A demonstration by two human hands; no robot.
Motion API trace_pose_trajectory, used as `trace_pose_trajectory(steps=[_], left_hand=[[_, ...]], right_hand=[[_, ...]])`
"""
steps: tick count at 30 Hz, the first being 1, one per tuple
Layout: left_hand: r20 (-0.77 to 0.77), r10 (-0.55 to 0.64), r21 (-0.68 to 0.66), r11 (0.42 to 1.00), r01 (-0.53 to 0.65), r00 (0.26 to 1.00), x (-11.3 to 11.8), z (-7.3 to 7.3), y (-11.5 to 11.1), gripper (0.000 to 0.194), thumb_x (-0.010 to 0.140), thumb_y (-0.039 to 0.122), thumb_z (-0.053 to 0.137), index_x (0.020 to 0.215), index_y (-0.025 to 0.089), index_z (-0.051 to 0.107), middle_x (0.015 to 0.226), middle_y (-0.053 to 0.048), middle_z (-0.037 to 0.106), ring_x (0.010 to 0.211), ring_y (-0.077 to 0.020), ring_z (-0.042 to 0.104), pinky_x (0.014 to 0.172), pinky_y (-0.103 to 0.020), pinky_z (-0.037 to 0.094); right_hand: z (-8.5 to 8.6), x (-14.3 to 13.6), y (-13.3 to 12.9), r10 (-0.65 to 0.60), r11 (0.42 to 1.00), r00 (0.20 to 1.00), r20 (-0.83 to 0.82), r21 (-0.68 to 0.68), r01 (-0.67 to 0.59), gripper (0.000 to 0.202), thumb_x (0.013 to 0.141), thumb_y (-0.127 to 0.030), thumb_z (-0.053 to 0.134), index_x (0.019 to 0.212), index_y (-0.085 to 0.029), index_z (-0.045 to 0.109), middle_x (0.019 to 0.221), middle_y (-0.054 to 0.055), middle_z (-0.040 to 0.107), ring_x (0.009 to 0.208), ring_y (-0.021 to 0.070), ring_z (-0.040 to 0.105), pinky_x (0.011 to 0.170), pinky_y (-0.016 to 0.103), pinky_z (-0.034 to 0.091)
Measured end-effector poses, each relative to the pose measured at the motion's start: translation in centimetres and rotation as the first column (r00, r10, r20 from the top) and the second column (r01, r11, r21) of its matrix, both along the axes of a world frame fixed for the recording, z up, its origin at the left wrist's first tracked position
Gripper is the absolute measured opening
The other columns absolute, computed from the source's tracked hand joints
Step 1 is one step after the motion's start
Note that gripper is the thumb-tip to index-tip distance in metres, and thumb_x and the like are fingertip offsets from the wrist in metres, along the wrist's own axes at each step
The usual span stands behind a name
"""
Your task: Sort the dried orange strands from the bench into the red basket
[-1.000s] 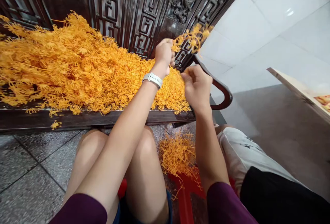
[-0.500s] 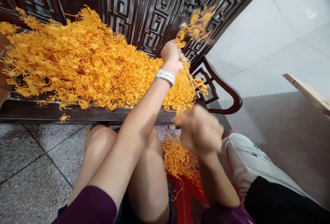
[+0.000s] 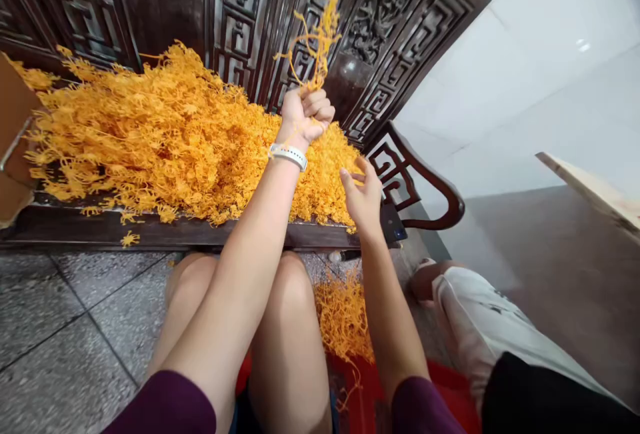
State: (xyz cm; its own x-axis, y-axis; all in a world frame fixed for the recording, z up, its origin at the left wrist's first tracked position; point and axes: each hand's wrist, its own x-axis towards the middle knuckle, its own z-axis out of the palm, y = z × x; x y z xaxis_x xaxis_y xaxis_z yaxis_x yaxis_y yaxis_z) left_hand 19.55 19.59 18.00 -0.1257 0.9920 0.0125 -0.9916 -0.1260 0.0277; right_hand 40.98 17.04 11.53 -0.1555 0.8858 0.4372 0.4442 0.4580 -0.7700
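Sprig (image 3: 314, 37) of thin, branching orange strands, upright in the clenched left hand (image 3: 303, 114) above the orange heap (image 3: 165, 137) on a dark carved bench (image 3: 160, 234). Right hand (image 3: 363, 195) released, fingers spread, at the heap's edge.

bench (image 3: 200, 234): dark carved wood, glossy | floor (image 3: 60, 327): speckled stone, matt | strands (image 3: 165, 134): orange, stringy

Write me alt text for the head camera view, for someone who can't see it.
A seated person's left hand grips a raised sprig of orange plastic strands, while the open right hand reaches toward a large orange heap on a dark carved wooden bench. More strands lie on the floor by the knees.
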Motion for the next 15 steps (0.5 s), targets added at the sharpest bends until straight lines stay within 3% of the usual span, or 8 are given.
trace_pose_trajectory(steps=[2,4,9,12,14,15], left_hand=[[0.006,-0.050,0.022,0.999,0.049,0.999,1.0,0.0,-0.3,0.038,0.105,0.012,0.045,0.068,0.020,0.040,0.054,0.008,0.021,0.037,-0.0045,0.022,0.044,-0.022,0.021],[0.008,-0.110,0.027,0.994,0.110,0.994,2.0,-0.2,-0.6,0.036,0.105,0.011,0.045,0.070,0.019,0.044,0.053,0.008,0.021,0.036,-0.0040,0.021,0.043,-0.022,0.020],[-0.002,-0.207,-0.021,0.978,0.207,0.978,3.8,-0.5,-1.1,0.035,0.103,0.013,0.050,0.070,0.020,0.044,0.052,0.009,0.022,0.035,-0.0038,0.021,0.041,-0.022,0.020],[0.025,-0.171,-0.006,0.985,0.172,0.985,3.5,-0.4,-1.0,0.041,0.103,0.012,0.048,0.066,0.021,0.034,0.051,0.009,0.021,0.035,-0.0041,0.020,0.041,-0.022,0.019],[0.068,-0.101,-0.032,0.994,0.104,0.993,3.2,-0.4,-0.6,0.043,0.103,0.012,0.044,0.064,0.022,0.027,0.050,0.008,0.018,0.036,-0.0047,0.018,0.041,-0.023,0.018],[0.084,-0.062,-0.068,0.995,0.068,0.995,3.2,-0.3,-0.3,0.044,0.103,0.012,0.042,0.064,0.022,0.025,0.049,0.008,0.017,0.036,-0.0053,0.017,0.041,-0.024,0.017]], right_hand=[[0.9,-0.5,-0.7,0.001,0.995,0.995,-0.097,0.101,0.009,0.043,0.095,-0.058,0.064,0.118,-0.022,0.066,0.119,0.012,0.071,0.101,0.0214,0.067,0.086,0.037,0.055],[2.2,-1.1,-1.3,0.045,0.984,0.988,-0.150,0.177,-0.018,0.037,0.100,-0.057,0.057,0.112,-0.023,0.065,0.103,0.007,0.072,0.095,0.0182,0.068,0.085,0.034,0.054],[4.3,-2.1,0.2,0.258,0.966,0.964,-0.058,0.019,-0.257,0.046,0.093,-0.070,0.062,0.090,-0.024,0.059,0.075,0.000,0.063,0.068,0.0149,0.062,0.064,0.030,0.050],[4.4,-1.6,0.2,0.149,0.973,0.987,-0.064,0.187,-0.134,0.044,0.099,-0.065,0.056,0.083,-0.025,0.054,0.068,-0.001,0.056,0.062,0.0145,0.055,0.064,0.031,0.046],[4.5,-1.3,-1.4,0.061,0.933,0.998,-0.006,0.355,-0.055,0.037,0.104,-0.055,0.053,0.083,-0.025,0.056,0.070,0.000,0.056,0.065,0.0163,0.053,0.067,0.034,0.045],[4.5,-1.2,-2.6,0.055,0.903,0.996,0.073,0.422,-0.081,0.032,0.105,-0.049,0.052,0.084,-0.025,0.058,0.073,0.002,0.058,0.068,0.0179,0.054,0.070,0.036,0.045]])
